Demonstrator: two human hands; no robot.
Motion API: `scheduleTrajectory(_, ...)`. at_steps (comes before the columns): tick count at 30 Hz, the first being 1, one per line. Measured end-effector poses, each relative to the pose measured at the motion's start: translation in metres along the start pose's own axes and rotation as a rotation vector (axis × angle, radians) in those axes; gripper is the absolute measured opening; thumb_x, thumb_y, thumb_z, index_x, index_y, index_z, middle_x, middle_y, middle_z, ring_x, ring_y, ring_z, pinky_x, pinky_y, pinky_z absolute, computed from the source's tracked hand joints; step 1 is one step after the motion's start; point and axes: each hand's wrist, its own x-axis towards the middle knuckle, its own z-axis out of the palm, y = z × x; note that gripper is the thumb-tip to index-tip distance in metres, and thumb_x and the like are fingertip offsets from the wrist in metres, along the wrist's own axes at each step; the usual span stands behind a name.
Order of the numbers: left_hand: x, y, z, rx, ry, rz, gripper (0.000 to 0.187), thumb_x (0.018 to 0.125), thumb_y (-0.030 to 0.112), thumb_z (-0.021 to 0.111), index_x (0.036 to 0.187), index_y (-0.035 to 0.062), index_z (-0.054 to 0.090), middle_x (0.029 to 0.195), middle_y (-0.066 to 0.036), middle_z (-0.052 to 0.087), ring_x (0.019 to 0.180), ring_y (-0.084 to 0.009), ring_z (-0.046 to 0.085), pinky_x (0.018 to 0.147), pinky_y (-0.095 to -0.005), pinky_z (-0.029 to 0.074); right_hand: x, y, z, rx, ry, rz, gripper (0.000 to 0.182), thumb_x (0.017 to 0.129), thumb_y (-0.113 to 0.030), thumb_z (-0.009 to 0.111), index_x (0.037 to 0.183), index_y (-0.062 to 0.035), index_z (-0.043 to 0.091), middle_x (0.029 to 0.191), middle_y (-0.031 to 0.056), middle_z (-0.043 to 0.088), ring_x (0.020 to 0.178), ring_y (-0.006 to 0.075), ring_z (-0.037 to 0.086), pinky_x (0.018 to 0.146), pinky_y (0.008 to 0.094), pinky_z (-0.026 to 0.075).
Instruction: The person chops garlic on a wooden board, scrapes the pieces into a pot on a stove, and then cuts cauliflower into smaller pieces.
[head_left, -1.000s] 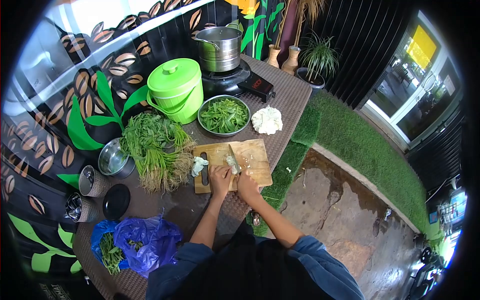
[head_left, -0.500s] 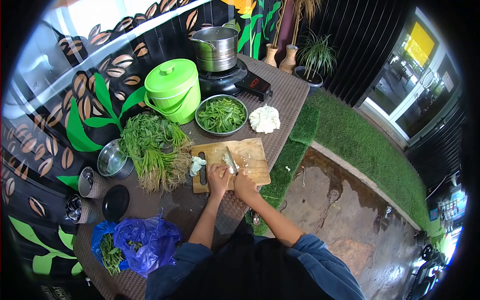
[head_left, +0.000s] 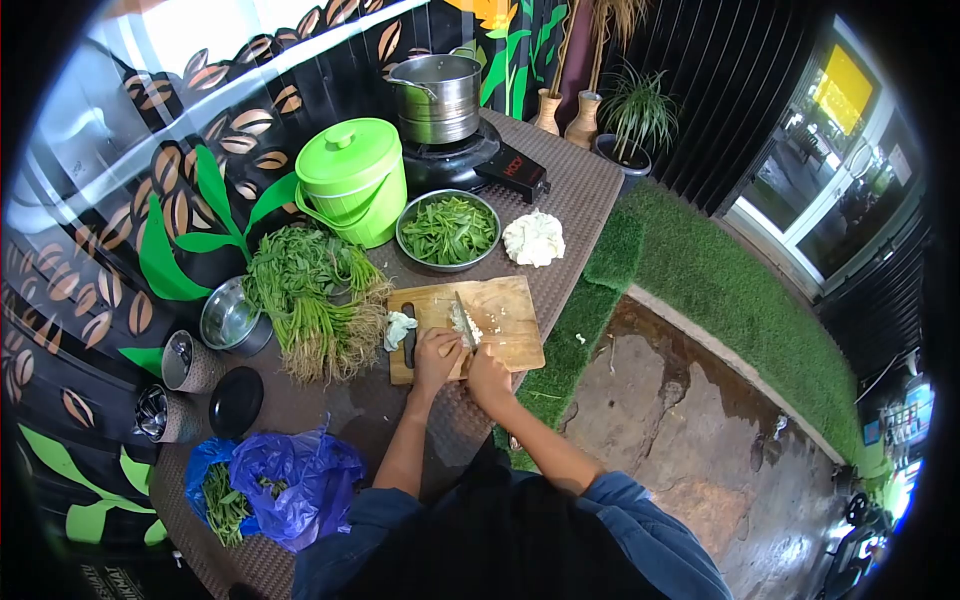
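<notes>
On the wooden cutting board [head_left: 510, 345] lie small chopped white pieces [head_left: 470, 326], and more crumbs are scattered to the right. My right hand [head_left: 490, 382] is wrapped round the handle of a knife [head_left: 462, 312], its blade pointing away from me among the pieces. Just left of the blade, my left hand [head_left: 438, 358] rests on the board with its fingers bent and pressed together. Whatever lies beneath those fingertips is hidden. A pale, crumpled piece [head_left: 399, 328] sits by the board's handle slot.
Beyond the board stand a metal bowl of green leaves [head_left: 448, 232], a white crumpled lump [head_left: 534, 238], a lidded green bucket [head_left: 352, 180] and a pot [head_left: 437, 98] on a stove. Rooted greens [head_left: 315, 300] lie left. A blue plastic bag [head_left: 300, 485] is near me.
The view has shifted slightly. Both hands stay at nearly the same spot on the board, and the knife remains in my right hand, its blade among the white pieces.
</notes>
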Motion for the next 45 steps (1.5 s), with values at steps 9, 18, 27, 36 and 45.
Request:
scheduleTrajectory(9, -0.002, 0.007, -0.001, -0.014, 0.011, -0.042, 0.013, 0.072, 0.011, 0.076, 0.084, 0.0074, 0.075, 0.085, -0.007, 0.067, 0.087, -0.0246, 0.059, 0.078, -0.0348, 0.047, 0.004, 0.009, 0.0, -0.04, 0.051, -0.096, 0.037, 0.094, -0.033, 0.046, 0.104, 0.0024, 0.044, 0.079, 0.0255, 0.066, 0.077, 0.043, 0.066, 0.068, 0.0508, 0.054)
scheduleTrajectory(18, -0.003, 0.006, 0.003, -0.027, 0.063, -0.028, 0.011, 0.07, 0.009, 0.077, 0.08, 0.0056, 0.074, 0.083, -0.007, 0.067, 0.084, -0.0246, 0.06, 0.076, -0.0352, 0.048, 0.013, 0.007, 0.004, -0.063, 0.051, -0.018, 0.03, 0.092, -0.027, 0.048, 0.101, 0.0016, 0.047, 0.082, 0.0254, 0.066, 0.078, 0.0393, 0.068, 0.065, 0.0462, 0.056)
scheduleTrajectory(27, -0.004, 0.006, -0.002, -0.013, 0.063, 0.026, 0.011, 0.07, 0.007, 0.076, 0.081, 0.0053, 0.073, 0.083, -0.008, 0.067, 0.084, -0.0259, 0.06, 0.077, -0.0358, 0.048, 0.005, 0.005, 0.009, -0.026, 0.03, -0.026, 0.039, 0.095, -0.033, 0.045, 0.105, 0.0048, 0.044, 0.084, 0.0297, 0.064, 0.081, 0.0447, 0.065, 0.072, 0.0507, 0.053)
scheduleTrajectory(36, -0.003, 0.002, 0.002, 0.002, 0.049, -0.019, 0.009, 0.07, 0.008, 0.076, 0.078, 0.0049, 0.073, 0.084, -0.008, 0.067, 0.086, -0.0249, 0.06, 0.077, -0.0354, 0.048, -0.001, 0.006, 0.018, -0.05, 0.104, -0.058, 0.038, 0.094, -0.031, 0.049, 0.104, 0.0048, 0.044, 0.079, 0.0273, 0.064, 0.077, 0.0425, 0.066, 0.067, 0.0487, 0.054)
scheduleTrajectory(45, -0.003, 0.005, 0.003, 0.0, 0.061, -0.038, 0.01, 0.07, 0.008, 0.076, 0.078, 0.0039, 0.073, 0.083, -0.008, 0.067, 0.087, -0.0252, 0.061, 0.078, -0.0352, 0.048, 0.001, 0.007, 0.019, -0.086, 0.096, -0.086, 0.037, 0.095, -0.032, 0.046, 0.104, 0.0039, 0.044, 0.077, 0.0275, 0.064, 0.075, 0.0422, 0.066, 0.065, 0.0483, 0.054)
